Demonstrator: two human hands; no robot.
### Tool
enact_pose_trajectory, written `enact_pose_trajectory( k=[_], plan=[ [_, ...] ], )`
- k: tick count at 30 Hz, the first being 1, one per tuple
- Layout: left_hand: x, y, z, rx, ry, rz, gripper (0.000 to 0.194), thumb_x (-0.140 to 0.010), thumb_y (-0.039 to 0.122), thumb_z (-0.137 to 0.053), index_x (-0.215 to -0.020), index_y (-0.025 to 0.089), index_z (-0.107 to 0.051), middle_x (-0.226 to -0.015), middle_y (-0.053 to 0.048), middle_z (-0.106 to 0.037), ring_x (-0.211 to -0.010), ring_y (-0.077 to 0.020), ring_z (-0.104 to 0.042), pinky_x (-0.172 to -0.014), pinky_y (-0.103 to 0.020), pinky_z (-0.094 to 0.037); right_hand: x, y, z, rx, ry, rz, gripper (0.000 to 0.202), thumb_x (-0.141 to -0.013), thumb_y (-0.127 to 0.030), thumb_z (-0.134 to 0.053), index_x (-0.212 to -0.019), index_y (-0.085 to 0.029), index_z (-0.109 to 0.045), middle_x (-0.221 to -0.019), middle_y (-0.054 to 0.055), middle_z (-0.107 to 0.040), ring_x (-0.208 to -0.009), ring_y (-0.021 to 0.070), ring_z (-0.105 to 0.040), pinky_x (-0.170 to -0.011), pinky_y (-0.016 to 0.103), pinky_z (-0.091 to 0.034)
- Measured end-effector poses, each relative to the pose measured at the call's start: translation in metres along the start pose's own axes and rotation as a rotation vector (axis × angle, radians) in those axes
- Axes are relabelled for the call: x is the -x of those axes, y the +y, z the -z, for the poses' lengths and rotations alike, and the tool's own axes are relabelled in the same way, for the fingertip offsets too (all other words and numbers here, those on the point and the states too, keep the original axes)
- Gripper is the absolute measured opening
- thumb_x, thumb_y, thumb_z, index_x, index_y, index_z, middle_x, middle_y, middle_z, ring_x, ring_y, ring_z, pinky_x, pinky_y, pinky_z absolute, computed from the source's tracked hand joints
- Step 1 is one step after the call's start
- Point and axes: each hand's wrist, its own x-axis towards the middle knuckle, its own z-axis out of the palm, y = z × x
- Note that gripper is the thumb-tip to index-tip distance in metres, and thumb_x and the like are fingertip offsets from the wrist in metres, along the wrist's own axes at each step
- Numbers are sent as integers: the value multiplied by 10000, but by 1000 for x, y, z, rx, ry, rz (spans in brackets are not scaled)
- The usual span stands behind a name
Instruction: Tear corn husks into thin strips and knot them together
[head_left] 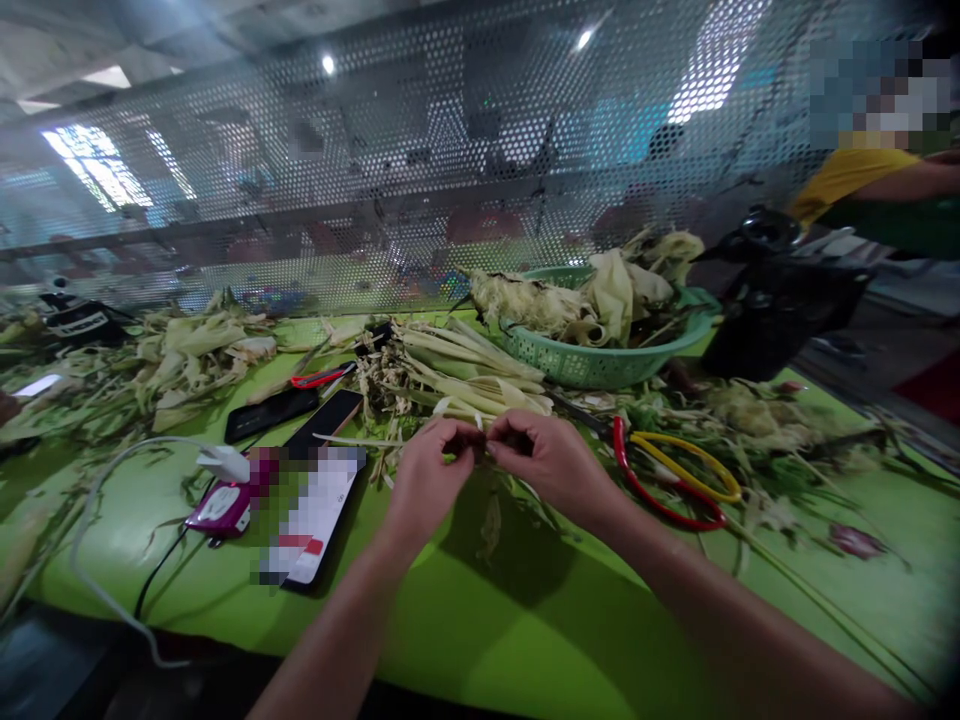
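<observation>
Green table (495, 640) in front of me: lit phone (334, 510) to my left, purple adapter (223, 507) beside it, dark phone (328, 424) behind, pale leaves (480, 365) mid-table, red-and-yellow-handled scissors (622, 455) right, green basket (592, 362) back, husks (199, 348) scattered.

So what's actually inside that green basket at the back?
Pale, papery husks are heaped in the green basket, with a shaggy, stringy clump jutting over its left rim. Whatever lies beneath that heap, down at the bottom, is covered.
</observation>
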Motion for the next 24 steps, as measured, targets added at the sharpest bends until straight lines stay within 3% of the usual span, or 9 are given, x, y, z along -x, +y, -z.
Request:
enact_pose_trajectory(
  k=[8,14,18,24],
  plan=[
    [-3,2,2,190,-112,151,67,-811,179,-534,-842,159,-591,-841,-32,-597,-809,-148,-535,-741,-262,-417,-2,-2,3,38,13,6,113,-806,-262,-566,-758,-179,-626,-625,-17,-575,-580,116,-469,-537,225,-323],
    [-3,4,3,353,-178,268,66,-805,192,-549,-858,159,-568,-810,-2,-566,-762,-119,-500,-735,-245,-398,-3,-1,3,-117,-11,-30,148,-807,-295,-571,-756,-166,-623,-638,-13,-570,-583,113,-465,-541,225,-337],
    [-2,1,1,347,-159,251,82,-791,196,-570,-865,160,-575,-810,-3,-574,-751,-117,-508,-718,-242,-406,-5,0,4,-232,-26,-75,153,-791,-307,-590,-750,-163,-623,-642,-15,-564,-588,110,-461,-548,227,-342],
    [-2,0,0,199,-53,88,69,-796,195,-583,-855,165,-604,-812,-23,-618,-760,-138,-558,-721,-260,-433,-7,-3,5,-311,-55,-142,185,-760,-344,-604,-721,-164,-619,-625,-24,-540,-559,103,-431,-533,236,-324]
  ],
)
